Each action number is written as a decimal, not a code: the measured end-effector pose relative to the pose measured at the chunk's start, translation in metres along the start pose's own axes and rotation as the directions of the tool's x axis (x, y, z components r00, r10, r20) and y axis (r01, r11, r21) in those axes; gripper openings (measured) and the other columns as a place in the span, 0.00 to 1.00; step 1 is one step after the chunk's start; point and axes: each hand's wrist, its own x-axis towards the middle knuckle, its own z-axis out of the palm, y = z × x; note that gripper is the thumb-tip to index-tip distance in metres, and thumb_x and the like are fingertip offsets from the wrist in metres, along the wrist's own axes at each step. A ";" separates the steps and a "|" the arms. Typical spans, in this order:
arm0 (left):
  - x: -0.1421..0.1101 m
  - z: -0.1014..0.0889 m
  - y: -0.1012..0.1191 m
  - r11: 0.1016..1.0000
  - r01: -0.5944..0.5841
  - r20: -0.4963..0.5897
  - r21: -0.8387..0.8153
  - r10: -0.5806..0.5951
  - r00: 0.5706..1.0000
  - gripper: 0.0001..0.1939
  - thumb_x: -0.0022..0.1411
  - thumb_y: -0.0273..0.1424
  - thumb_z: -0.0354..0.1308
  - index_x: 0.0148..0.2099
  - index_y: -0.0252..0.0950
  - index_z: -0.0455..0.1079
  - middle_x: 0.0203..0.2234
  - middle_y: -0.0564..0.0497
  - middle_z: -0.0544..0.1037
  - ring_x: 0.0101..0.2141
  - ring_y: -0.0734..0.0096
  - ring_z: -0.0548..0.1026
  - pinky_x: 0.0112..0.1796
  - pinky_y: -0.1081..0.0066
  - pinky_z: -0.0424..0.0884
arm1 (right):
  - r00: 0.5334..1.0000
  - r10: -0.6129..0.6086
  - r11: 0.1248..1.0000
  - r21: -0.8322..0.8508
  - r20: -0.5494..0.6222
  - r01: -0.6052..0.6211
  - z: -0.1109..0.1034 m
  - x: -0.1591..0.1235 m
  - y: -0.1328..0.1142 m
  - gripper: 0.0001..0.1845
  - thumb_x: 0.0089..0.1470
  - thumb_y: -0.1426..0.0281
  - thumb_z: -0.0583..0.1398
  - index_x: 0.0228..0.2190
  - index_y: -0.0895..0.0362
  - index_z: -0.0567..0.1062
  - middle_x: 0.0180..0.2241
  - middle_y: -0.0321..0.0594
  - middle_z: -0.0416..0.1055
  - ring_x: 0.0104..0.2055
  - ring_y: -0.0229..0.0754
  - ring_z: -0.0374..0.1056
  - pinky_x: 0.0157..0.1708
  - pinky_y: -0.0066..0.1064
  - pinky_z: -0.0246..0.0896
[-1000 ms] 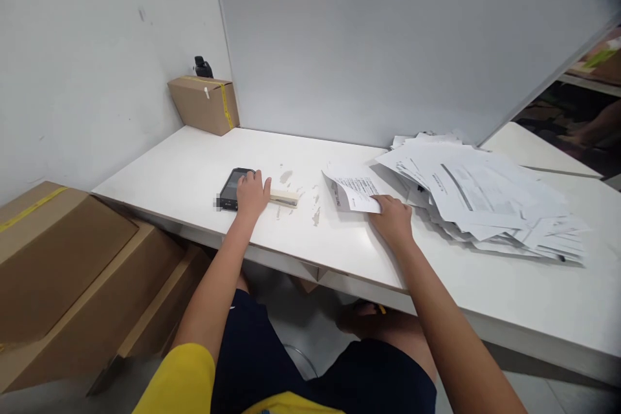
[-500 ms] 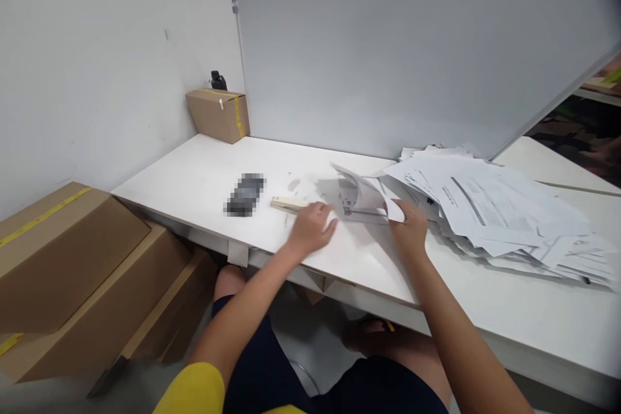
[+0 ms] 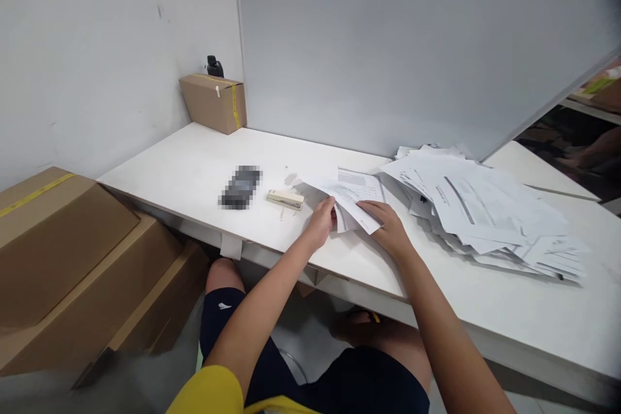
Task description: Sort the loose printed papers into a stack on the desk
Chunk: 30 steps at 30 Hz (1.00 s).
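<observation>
From just above and behind the left hand (image 3: 321,223) and right hand (image 3: 385,226), a head-worn camera looks forward and down, near enough to frame both forearms (image 3: 266,297). Its wide view covers the table (image 3: 466,297) around the hands, the framed board (image 3: 388,45) beyond them and the wearer's dark shorts (image 3: 373,375) below.

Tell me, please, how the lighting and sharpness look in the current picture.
Head view: fairly even light on the white table, soft shadow along the near edge of the paper pile; head view: dark device pixelated, print on the held sheets too small to read; head view: lower-left floor smeared, upper-right corner darkened.
</observation>
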 end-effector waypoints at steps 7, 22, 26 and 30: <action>0.003 -0.006 -0.001 0.990 -0.120 -0.186 0.070 0.131 0.974 0.13 0.52 0.38 0.68 0.35 0.35 0.75 0.28 0.50 0.80 0.41 0.59 0.79 0.47 0.63 0.71 | 0.989 0.037 0.995 0.087 0.144 -0.050 0.002 -0.003 0.004 0.34 0.50 0.64 0.60 0.60 0.51 0.70 0.62 0.45 0.66 0.64 0.57 0.61 0.63 0.52 0.57; -0.004 -0.008 0.009 0.970 -0.151 -0.241 0.192 0.196 0.951 0.18 0.51 0.36 0.71 0.44 0.37 0.75 0.44 0.43 0.82 0.50 0.53 0.77 0.53 0.59 0.72 | 0.946 0.321 0.933 0.158 0.050 -0.325 0.000 -0.001 -0.002 0.23 0.62 0.56 0.53 0.47 0.53 0.80 0.47 0.42 0.80 0.52 0.58 0.74 0.52 0.51 0.69; 0.001 -0.005 0.009 0.997 -0.071 -0.196 0.037 0.077 0.977 0.16 0.57 0.35 0.67 0.48 0.38 0.73 0.47 0.44 0.81 0.53 0.55 0.76 0.56 0.58 0.70 | 0.993 0.095 0.988 0.115 0.075 -0.103 0.001 0.000 -0.006 0.21 0.62 0.65 0.53 0.51 0.50 0.78 0.53 0.40 0.77 0.56 0.53 0.71 0.57 0.50 0.67; 0.007 -0.003 0.008 0.989 0.065 -0.131 -0.131 -0.082 0.988 0.15 0.64 0.39 0.60 0.49 0.37 0.74 0.46 0.43 0.82 0.54 0.56 0.77 0.56 0.57 0.71 | 0.990 -0.114 0.993 0.017 0.080 0.113 0.002 0.001 -0.009 0.25 0.59 0.73 0.53 0.54 0.49 0.76 0.55 0.40 0.75 0.57 0.50 0.70 0.57 0.49 0.66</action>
